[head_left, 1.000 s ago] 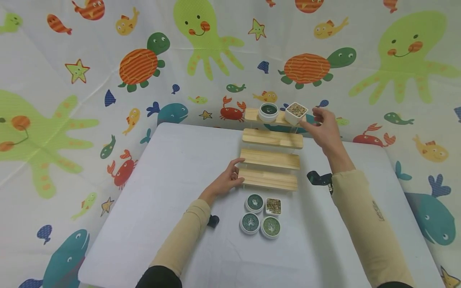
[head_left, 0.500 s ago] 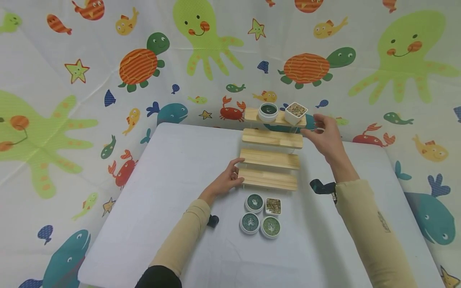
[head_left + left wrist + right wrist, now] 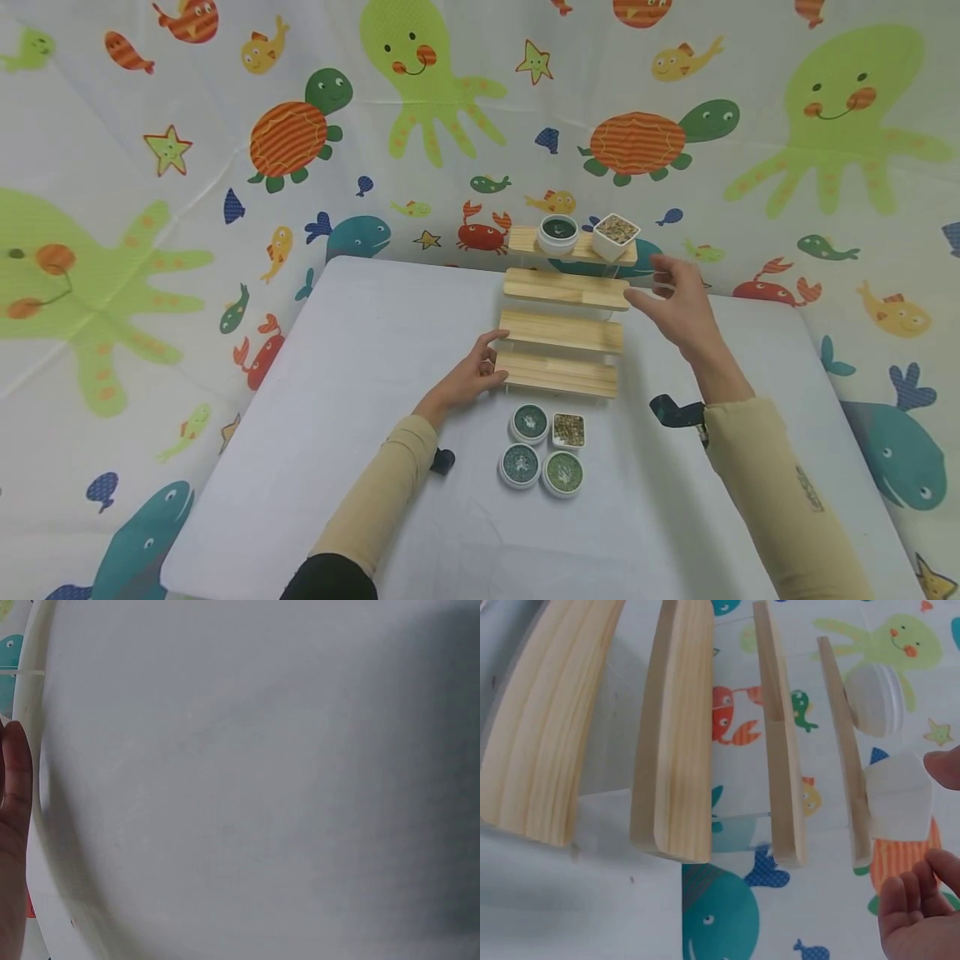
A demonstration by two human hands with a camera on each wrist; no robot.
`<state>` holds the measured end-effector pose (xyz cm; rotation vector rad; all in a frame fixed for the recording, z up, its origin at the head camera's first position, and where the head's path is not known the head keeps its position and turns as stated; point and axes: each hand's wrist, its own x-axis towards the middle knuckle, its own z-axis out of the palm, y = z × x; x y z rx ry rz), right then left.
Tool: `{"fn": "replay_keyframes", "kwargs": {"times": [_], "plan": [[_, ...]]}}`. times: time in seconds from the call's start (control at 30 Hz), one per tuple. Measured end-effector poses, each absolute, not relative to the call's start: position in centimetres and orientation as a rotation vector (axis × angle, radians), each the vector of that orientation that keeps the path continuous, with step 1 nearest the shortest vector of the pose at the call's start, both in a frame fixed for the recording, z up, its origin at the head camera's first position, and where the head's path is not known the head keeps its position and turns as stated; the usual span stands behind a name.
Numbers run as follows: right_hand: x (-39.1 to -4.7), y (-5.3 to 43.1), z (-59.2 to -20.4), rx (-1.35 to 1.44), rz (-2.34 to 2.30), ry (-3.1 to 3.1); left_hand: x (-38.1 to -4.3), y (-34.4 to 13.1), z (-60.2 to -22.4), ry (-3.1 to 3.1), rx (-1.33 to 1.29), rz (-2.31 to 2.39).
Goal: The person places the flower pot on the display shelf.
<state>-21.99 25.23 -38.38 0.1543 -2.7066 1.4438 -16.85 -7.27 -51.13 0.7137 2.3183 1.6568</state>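
A wooden tiered stand with several pale slats on clear supports stands at the back of the table. My left hand grips the left end of its two lower slats, with fingers partly curled. On the top slat sit a round white pot with dark green filling and, right of it, a square white pot with tan grains. My right hand hangs beside the stand's right end, holding nothing, with thumb and fingers spread apart. In the right wrist view, the fingers lie close to the square pot but apart from it.
In front of the stand are three round pots, including a green-filled one, and a square pot of grains. A white-covered table lies beneath. Behind hangs a cloth printed with sea animals.
My right hand has drawn away from the square pot, shifting right and downward with its fingers parted. The square pot stays on the top slat. My left hand has kept its place.
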Motion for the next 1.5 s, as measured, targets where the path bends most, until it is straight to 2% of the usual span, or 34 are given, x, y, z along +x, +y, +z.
{"fn": "replay_keyframes", "kwargs": {"times": [1.5], "plan": [[-17.2,25.1,-42.7,0.554,1.387,-2.93,-16.7,-7.5,-51.2,2.323,0.7,1.628]]}}
